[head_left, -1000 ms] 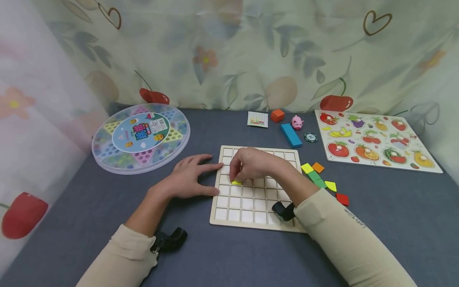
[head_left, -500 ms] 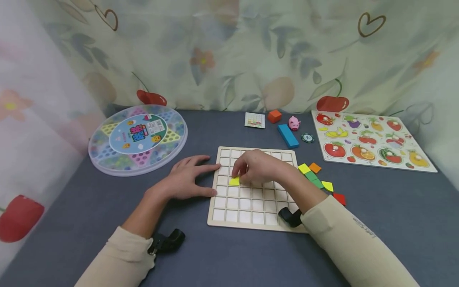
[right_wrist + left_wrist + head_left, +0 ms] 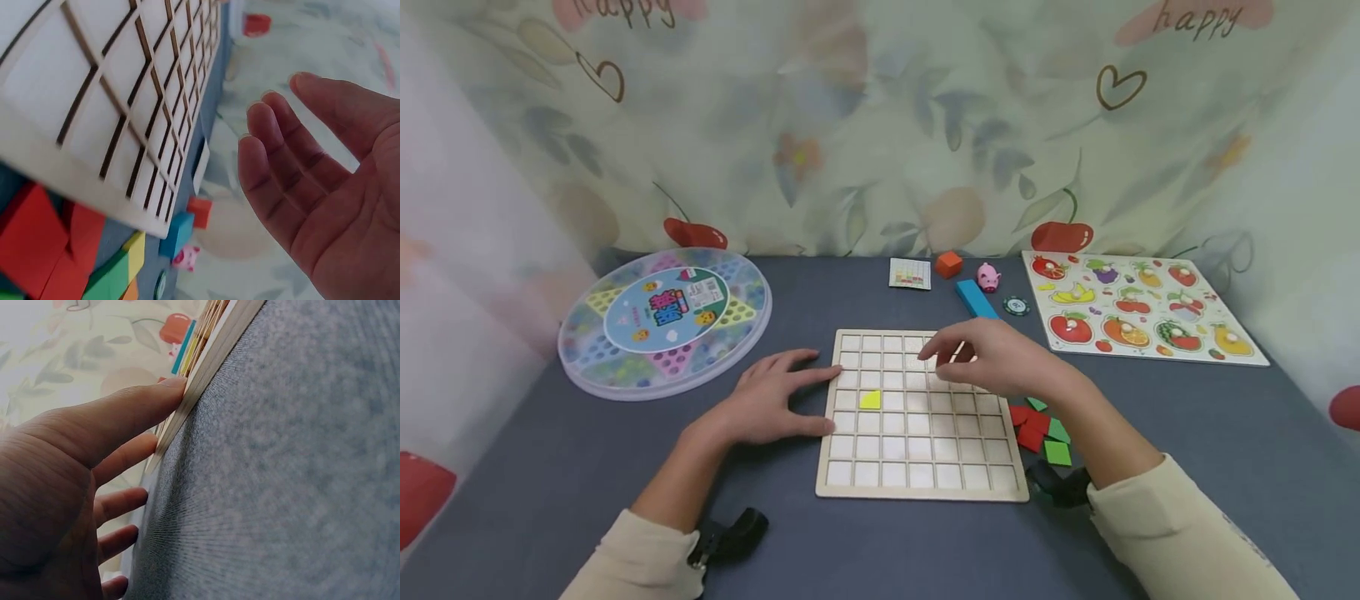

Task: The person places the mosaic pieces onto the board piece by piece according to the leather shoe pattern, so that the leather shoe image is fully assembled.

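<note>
A pale wooden grid board [image 3: 922,492] lies on the dark cloth, its square cells white inside. One yellow tile [image 3: 870,400] with a rounded corner sits in a cell toward the board's left side. My left hand [image 3: 778,400] rests at the left edge, fingers spread, thumb and index fingertip against the frame; the left wrist view shows the thumb [image 3: 140,409] right at the wooden edge. Over the upper right part of the board hovers my right hand [image 3: 1000,360], fingers loosely bent and holding nothing. In the right wrist view its palm [image 3: 350,231] faces the camera, with nothing between the fingers.
Right of the board lie loose red tiles [image 3: 1034,425] and green tiles [image 3: 1057,452], partly under the right forearm. Behind are a blue block [image 3: 976,298], orange cube [image 3: 949,264], pink pig [image 3: 988,277], chip [image 3: 1017,306], small card [image 3: 910,273], fruit puzzle [image 3: 1150,308] and round game box [image 3: 666,321].
My right hand has let go of the yellow tile and moved right, leaving it in its cell. The left hand keeps its place on the board's edge. The head view has tilted up.
</note>
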Demonstrator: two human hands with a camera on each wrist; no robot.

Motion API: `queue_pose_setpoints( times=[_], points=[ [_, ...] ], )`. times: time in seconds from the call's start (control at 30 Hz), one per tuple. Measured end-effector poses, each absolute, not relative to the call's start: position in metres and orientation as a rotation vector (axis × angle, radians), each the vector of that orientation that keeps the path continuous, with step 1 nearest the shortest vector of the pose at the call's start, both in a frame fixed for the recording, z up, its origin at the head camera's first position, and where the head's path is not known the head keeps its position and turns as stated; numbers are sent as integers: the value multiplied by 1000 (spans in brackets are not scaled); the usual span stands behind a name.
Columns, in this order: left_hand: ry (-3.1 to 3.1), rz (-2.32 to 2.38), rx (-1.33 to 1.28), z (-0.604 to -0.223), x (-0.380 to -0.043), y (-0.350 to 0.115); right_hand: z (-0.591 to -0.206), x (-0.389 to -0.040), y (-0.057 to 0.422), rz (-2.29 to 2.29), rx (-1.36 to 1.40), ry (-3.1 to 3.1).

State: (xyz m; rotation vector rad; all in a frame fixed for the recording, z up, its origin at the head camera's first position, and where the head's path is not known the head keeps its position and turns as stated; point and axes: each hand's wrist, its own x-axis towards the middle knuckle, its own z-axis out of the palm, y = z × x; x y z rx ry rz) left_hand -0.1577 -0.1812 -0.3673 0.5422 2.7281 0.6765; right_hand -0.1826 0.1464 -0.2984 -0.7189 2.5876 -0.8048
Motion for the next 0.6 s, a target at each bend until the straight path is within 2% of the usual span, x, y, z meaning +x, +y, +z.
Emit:
queue_pose_setpoints(
  times=[0.6],
  points=[
    [2739,675,520,-369,-157,-180,-308,-170,258,-843,-447,2632]
  ],
)
